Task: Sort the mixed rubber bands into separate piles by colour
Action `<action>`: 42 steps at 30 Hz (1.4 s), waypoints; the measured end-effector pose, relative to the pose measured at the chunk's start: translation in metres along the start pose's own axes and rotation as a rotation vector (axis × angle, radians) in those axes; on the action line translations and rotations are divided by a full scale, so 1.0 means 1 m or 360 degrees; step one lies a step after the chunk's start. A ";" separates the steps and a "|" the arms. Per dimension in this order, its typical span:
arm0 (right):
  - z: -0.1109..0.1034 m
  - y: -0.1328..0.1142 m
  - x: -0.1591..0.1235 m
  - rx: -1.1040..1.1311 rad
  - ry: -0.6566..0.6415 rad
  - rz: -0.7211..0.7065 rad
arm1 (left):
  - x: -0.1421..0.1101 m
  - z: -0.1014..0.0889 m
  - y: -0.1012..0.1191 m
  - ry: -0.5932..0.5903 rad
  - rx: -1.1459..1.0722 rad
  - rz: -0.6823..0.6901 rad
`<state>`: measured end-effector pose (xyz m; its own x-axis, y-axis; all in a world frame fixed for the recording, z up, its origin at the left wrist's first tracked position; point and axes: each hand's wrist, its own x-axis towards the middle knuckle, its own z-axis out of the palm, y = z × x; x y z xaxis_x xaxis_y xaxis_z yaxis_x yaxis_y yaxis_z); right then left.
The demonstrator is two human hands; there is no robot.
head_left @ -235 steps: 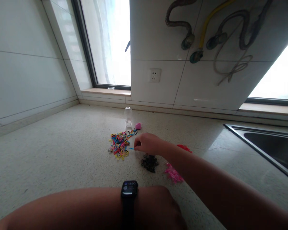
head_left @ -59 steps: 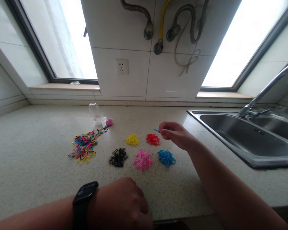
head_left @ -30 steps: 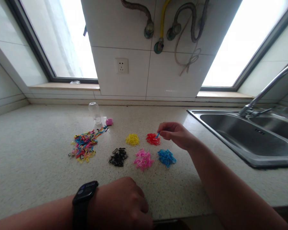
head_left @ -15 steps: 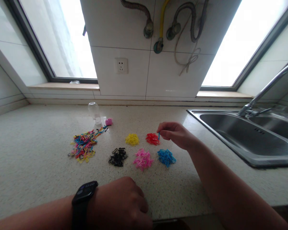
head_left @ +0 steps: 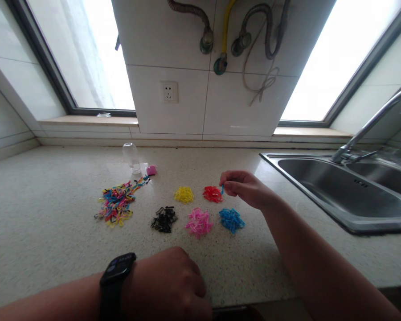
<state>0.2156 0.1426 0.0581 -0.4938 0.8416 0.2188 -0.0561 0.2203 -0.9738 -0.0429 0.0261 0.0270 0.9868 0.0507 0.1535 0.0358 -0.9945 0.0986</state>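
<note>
My right hand (head_left: 241,183) pinches a blue rubber band (head_left: 222,189) between thumb and forefinger, just right of a pile of red rubber bands (head_left: 212,194). Below it lies a pile of blue rubber bands (head_left: 232,220). Pink (head_left: 199,222), black (head_left: 164,219) and yellow rubber bands (head_left: 184,195) form separate piles to the left. Farther left spreads a mixed heap of coloured rubber bands (head_left: 116,203). Near the counter's front edge my left hand (head_left: 173,285) is curled closed, back upward, a black watch on its wrist; its palm side is hidden.
A clear bottle (head_left: 131,158) stands upside down behind the mixed heap, with a pink cap-like piece (head_left: 151,170) beside it. A steel sink (head_left: 321,191) with a faucet (head_left: 370,122) is set into the speckled counter (head_left: 53,196) on the right. Behind rises a tiled wall.
The blue rubber band in my right hand has shifted very slightly right and looks more bent. My left hand stays in place, and the piles look the same.
</note>
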 end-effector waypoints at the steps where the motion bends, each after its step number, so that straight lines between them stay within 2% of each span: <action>1: -0.001 0.000 0.000 0.0006 0.0001 -0.0003 | 0.000 0.000 0.000 -0.0001 0.0004 -0.0007; 7: -0.008 -0.005 -0.004 0.0017 -0.0014 -0.0062 | 0.000 0.002 0.000 0.0008 0.0001 -0.0008; 15: -0.014 -0.016 -0.009 -0.0035 -0.0153 -0.0109 | 0.000 0.000 0.000 -0.0010 0.0013 -0.0010; 26: -0.014 -0.009 -0.006 0.0021 -0.0119 -0.0077 | 0.001 -0.001 0.000 -0.0038 -0.0011 0.0005; 42: -0.015 -0.008 -0.006 0.0059 -0.0205 -0.0124 | 0.000 0.000 0.001 -0.0067 0.0029 -0.0016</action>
<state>0.2321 0.1430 0.0652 -0.5940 0.7517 0.2866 -0.1296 0.2622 -0.9563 -0.0426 0.0252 0.0274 0.9921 0.0573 0.1113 0.0482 -0.9954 0.0822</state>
